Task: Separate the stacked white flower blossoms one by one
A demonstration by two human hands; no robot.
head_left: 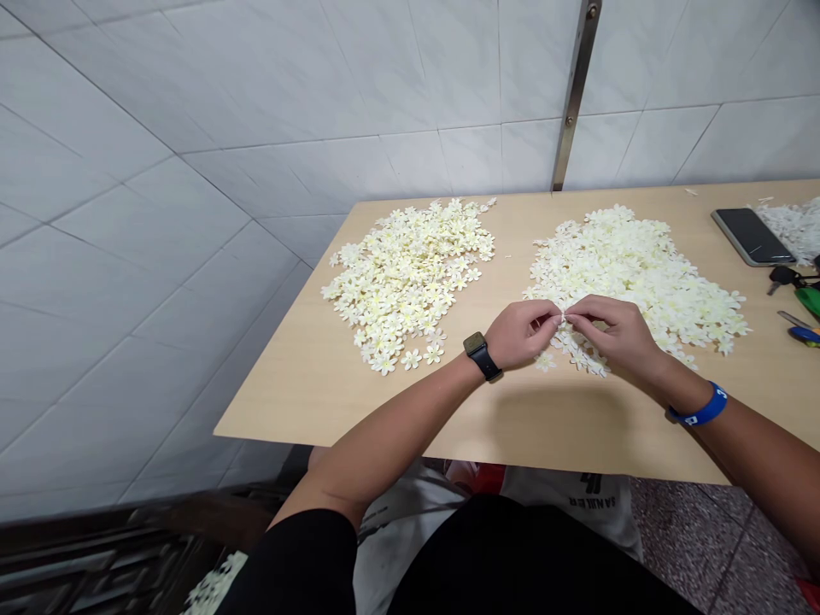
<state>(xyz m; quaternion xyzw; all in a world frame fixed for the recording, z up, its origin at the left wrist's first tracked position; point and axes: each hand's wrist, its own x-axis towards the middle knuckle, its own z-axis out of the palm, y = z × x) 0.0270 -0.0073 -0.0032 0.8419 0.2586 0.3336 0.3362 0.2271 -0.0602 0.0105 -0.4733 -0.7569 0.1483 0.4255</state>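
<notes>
1. A white tiled wall rises beyond both hands and off to the left of them, with a metal strip fixed to it, ahead of the hands.
2. A pale wooden table spreads beneath both hands, which are held over its near half.
3. A large heap of cream artificial blossoms lies directly ahead of the right hand, its near edge spilling under the fingers of both hands.
4. A second heap of cream blossoms lies ahead of the left hand, its nearest flowers just beside the left wrist.
5. Well to the right of the right hand sit a black phone, a bunch of keys and a further pile of blossoms.
6. The left hand and right hand are nearly closed, facing each other, their fingertips pinching a small pale flower between them. It is too small and too covered to make out its shape.
7. A black watch circles the left wrist, and a blue wristband circles the right.
</notes>
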